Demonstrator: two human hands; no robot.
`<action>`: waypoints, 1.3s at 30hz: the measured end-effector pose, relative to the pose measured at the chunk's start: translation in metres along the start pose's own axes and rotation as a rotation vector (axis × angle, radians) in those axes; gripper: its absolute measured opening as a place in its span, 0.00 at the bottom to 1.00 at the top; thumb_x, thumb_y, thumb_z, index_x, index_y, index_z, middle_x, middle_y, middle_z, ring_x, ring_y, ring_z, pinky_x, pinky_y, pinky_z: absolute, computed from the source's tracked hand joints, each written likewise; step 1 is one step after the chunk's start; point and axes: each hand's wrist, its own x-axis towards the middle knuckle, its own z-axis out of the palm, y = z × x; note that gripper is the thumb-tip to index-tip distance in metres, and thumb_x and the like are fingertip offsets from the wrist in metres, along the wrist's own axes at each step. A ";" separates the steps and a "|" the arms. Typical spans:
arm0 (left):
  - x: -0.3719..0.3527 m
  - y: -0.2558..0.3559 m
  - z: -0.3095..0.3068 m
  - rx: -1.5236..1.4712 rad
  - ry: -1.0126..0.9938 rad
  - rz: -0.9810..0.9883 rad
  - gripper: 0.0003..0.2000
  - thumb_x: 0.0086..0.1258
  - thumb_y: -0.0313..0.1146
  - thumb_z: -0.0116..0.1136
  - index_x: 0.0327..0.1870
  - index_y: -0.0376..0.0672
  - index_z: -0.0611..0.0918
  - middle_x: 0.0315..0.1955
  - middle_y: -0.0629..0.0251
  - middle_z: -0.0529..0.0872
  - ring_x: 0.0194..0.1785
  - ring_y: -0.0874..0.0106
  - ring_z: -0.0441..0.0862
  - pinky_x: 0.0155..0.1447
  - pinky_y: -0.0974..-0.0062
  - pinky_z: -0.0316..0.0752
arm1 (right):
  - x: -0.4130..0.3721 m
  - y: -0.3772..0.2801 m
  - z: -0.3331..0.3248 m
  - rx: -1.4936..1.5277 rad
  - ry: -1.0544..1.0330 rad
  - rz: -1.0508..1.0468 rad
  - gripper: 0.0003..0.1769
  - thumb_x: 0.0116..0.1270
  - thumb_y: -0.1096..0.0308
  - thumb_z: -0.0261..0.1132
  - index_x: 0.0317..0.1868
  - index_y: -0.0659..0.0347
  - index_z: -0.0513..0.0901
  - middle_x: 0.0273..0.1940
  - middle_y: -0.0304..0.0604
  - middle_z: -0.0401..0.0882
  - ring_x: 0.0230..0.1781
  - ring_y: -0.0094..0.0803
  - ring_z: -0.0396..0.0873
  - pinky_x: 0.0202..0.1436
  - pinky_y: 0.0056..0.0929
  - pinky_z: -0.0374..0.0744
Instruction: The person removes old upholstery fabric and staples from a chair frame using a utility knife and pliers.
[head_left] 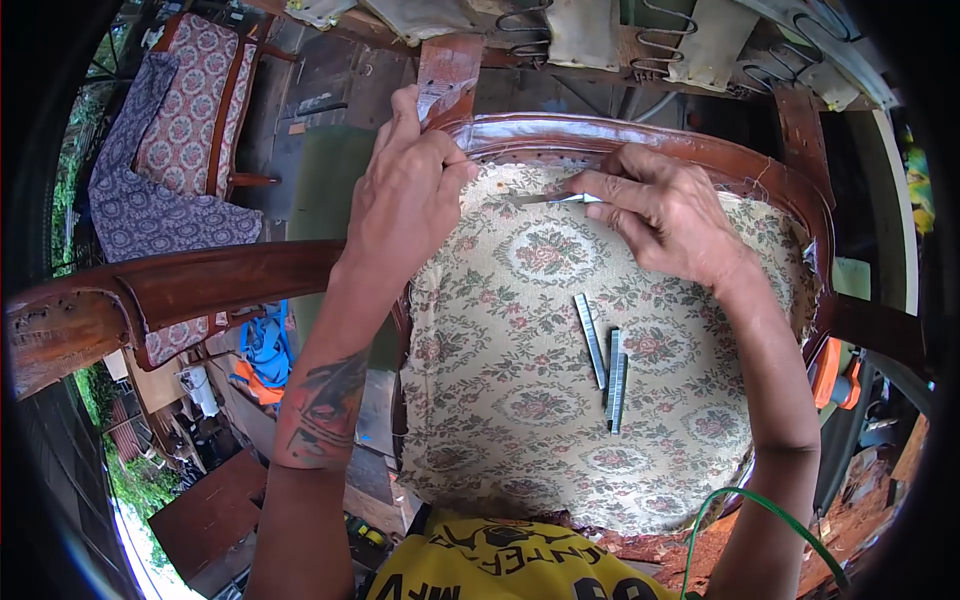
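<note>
A floral upholstery fabric [480,390] lies over a chair panel inside a carved wooden frame [640,133]. My left hand [410,185] is closed at the upper left corner, thumb and fingers pressed at the fabric's edge beside the frame; its fingertips are partly hidden. My right hand [665,205] pinches a thin-bladed knife [555,199], whose tip points left over the fabric near the top edge; most of its handle is covered by the fingers. Below the hands, several staple strips [615,380] rest on the fabric.
A curved wooden arm [230,285] juts out to the left. Exposed springs [665,45] and webbing line the top. A floral-covered seat [190,110] with draped blue patterned cloth [165,215] stands upper left. A green hose [770,505] curves near my right forearm; an orange tool [838,375] lies at right.
</note>
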 end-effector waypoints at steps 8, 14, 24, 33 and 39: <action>0.006 0.002 -0.003 0.248 -0.016 0.065 0.07 0.69 0.30 0.73 0.38 0.35 0.88 0.62 0.47 0.78 0.58 0.47 0.84 0.51 0.47 0.87 | 0.017 -0.006 0.025 -0.034 0.043 -0.023 0.18 0.76 0.60 0.69 0.64 0.40 0.91 0.46 0.44 0.87 0.41 0.42 0.89 0.44 0.44 0.87; 0.005 0.004 -0.005 0.195 -0.019 -0.021 0.08 0.67 0.36 0.77 0.42 0.45 0.92 0.75 0.43 0.76 0.64 0.44 0.83 0.63 0.52 0.82 | 0.012 -0.001 0.023 -0.044 0.046 -0.009 0.18 0.73 0.62 0.72 0.62 0.39 0.93 0.46 0.43 0.88 0.41 0.42 0.89 0.44 0.44 0.88; -0.017 -0.012 0.014 -0.042 0.046 0.135 0.10 0.65 0.26 0.77 0.44 0.55 0.98 0.83 0.26 0.58 0.84 0.34 0.64 0.80 0.53 0.72 | -0.007 -0.009 0.011 -0.021 0.015 -0.099 0.25 0.63 0.71 0.71 0.60 0.39 0.93 0.46 0.38 0.90 0.35 0.37 0.90 0.40 0.39 0.91; -0.005 -0.008 -0.003 0.018 0.021 0.048 0.07 0.68 0.30 0.75 0.44 0.41 0.91 0.80 0.41 0.70 0.66 0.42 0.81 0.70 0.51 0.78 | -0.001 -0.011 0.011 0.032 0.021 -0.026 0.18 0.71 0.63 0.72 0.60 0.40 0.93 0.47 0.42 0.89 0.44 0.41 0.90 0.48 0.42 0.90; 0.001 -0.009 -0.011 0.042 -0.048 0.023 0.11 0.74 0.36 0.71 0.45 0.37 0.91 0.81 0.40 0.71 0.65 0.43 0.81 0.72 0.54 0.75 | 0.020 -0.002 0.022 -0.022 0.096 -0.041 0.17 0.72 0.62 0.72 0.60 0.41 0.93 0.45 0.43 0.89 0.41 0.45 0.90 0.45 0.45 0.89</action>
